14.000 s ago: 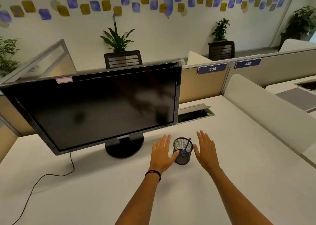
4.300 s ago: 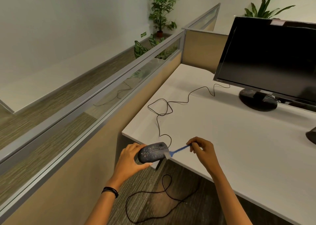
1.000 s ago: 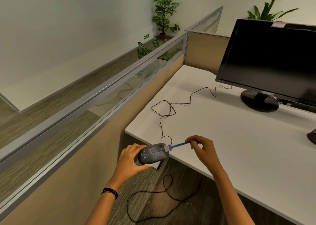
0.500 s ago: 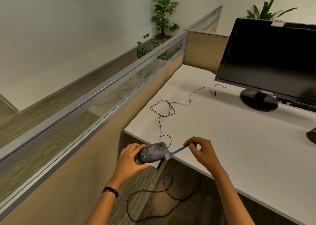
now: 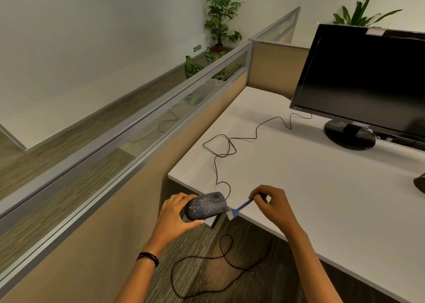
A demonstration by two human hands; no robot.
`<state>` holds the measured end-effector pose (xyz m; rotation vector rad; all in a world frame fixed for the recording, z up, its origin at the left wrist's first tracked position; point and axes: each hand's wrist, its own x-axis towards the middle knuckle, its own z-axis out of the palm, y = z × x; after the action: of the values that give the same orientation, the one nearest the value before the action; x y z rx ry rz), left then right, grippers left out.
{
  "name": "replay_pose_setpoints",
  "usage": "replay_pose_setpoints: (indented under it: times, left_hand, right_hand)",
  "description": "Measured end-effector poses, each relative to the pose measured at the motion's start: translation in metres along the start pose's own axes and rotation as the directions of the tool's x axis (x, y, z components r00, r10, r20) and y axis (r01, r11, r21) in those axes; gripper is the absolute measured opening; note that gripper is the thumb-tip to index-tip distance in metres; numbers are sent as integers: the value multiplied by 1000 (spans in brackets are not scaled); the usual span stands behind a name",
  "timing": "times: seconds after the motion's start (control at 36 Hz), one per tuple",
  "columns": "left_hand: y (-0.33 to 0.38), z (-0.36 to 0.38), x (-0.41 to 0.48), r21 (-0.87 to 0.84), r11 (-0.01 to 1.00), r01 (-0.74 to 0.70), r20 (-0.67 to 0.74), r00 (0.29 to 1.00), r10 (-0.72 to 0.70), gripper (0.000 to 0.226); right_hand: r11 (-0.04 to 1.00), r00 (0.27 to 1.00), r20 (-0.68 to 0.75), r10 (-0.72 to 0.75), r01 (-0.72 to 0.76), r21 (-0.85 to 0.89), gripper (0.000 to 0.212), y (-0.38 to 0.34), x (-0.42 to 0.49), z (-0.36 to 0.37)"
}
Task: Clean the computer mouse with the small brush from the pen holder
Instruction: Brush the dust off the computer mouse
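Note:
A dark computer mouse (image 5: 205, 205), speckled with pale dust, is held off the near left corner of the white desk (image 5: 310, 176) by my left hand (image 5: 176, 215), which grips its rear. Pinched by its handle in my right hand (image 5: 272, 202) is a small blue brush (image 5: 241, 207). Its pale bristle end sits at the mouse's front right edge. The mouse's black cord (image 5: 222, 151) loops over the desk toward the monitor. The pen holder is out of view.
A black monitor (image 5: 365, 79) on a round stand (image 5: 349, 133) fills the back right. A glass-topped partition (image 5: 128, 128) runs along the desk's left side. Another black cable (image 5: 207, 263) lies on the carpet below. A dark object (image 5: 419, 184) shows at the right edge.
Over the last second the brush tip dropped from the mouse's front top down to its lower front edge. My left hand keeps the mouse in the same place.

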<state>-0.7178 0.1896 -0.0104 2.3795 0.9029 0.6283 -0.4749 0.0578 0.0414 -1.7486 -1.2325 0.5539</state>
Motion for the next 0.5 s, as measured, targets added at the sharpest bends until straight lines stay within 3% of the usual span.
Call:
replay_pose_setpoints:
  times: [0.17, 0.36, 0.5]
  left_hand:
    - [-2, -1, -2, 8, 1000, -21, 21, 1000, 20, 79]
    - [-6, -1, -3, 19, 1000, -24, 29, 999, 23, 78]
    - [-8, -2, -5, 12, 1000, -17, 28, 999, 17, 74]
  right_hand:
    - [996, 994, -107, -21, 30, 86, 26, -7, 7, 9]
    - [998, 1000, 4, 15, -15, 59, 22, -9, 14, 19]
    - [997, 995, -79, 67, -64, 33, 21, -8, 16, 19]
